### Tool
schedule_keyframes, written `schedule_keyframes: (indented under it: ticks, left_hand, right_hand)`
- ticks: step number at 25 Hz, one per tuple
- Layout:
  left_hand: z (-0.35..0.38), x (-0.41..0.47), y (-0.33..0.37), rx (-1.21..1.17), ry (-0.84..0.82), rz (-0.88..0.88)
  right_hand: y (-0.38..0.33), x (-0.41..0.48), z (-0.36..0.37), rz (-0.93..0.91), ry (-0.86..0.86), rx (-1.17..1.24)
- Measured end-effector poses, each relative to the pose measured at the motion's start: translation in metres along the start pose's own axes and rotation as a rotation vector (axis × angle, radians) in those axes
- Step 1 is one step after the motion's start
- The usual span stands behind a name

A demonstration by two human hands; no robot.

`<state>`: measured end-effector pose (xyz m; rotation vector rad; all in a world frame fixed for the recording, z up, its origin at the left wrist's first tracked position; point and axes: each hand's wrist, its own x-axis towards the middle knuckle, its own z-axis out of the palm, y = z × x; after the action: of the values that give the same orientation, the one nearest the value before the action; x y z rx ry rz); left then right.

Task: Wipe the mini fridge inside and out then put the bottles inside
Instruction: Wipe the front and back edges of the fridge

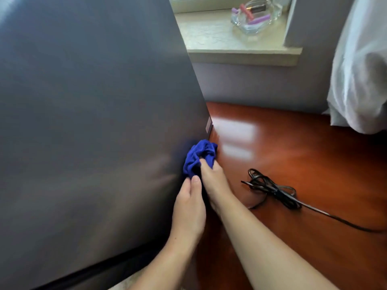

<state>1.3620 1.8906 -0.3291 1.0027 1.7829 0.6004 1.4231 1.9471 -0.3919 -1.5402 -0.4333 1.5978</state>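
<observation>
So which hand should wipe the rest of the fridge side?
Probably the right hand: its fingers are curled into the blue cloth at the edge of the mini fridge. The left hand only touches the cloth's lower end with straight fingertips.

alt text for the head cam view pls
A right hand grips a blue cloth against the edge of a grey mini fridge, the left hand touching the cloth below. A bundled black cord lies on the wood floor.
</observation>
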Motion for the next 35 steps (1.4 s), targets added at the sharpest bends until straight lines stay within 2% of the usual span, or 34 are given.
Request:
schedule_keyframes:
  ticks: [2,5,9,12,15,18,25,27,29,32,35]
  left_hand:
    - [-0.014,-0.028,-0.013,0.026,-0.029,-0.036]
    - [-0.043,-0.063,-0.032,0.078,-0.103,0.022]
    - [-0.089,-0.098,-0.064,0.109,-0.215,0.095]
    - [-0.125,-0.122,-0.095,0.158,-0.271,0.155]
    - [-0.163,-0.153,-0.106,0.191,-0.289,0.305]
    - [-0.198,-0.186,-0.089,0.136,-0.313,0.471]
    - [-0.265,-0.242,0.003,-0.113,-0.221,0.899]
    - [-0.270,-0.243,0.013,-0.172,-0.217,0.915]
    - [-0.265,-0.239,0.011,-0.203,-0.215,0.896]
    - [-0.246,-0.229,0.005,-0.183,-0.256,0.838]
    - [-0.218,-0.205,0.002,-0.036,-0.297,0.702]
  right_hand:
    - [0.014,-0.032,0.005,0.030,-0.034,-0.053]
    - [0.032,-0.071,0.017,0.012,-0.031,-0.026]
    - [0.064,-0.122,0.036,-0.041,0.058,-0.012]
    - [0.087,-0.161,0.053,-0.060,0.139,0.105]
    - [0.092,-0.207,0.073,-0.118,0.173,0.209]
    - [0.061,-0.249,0.090,-0.260,0.193,0.225]
    - [-0.069,-0.365,0.126,-0.782,0.221,0.067]
    - [-0.083,-0.371,0.128,-0.832,0.224,-0.001]
    - [-0.083,-0.363,0.126,-0.805,0.219,0.005]
    - [-0.078,-0.334,0.112,-0.685,0.171,0.091]
    - [-0.065,-0.289,0.093,-0.540,0.106,0.106]
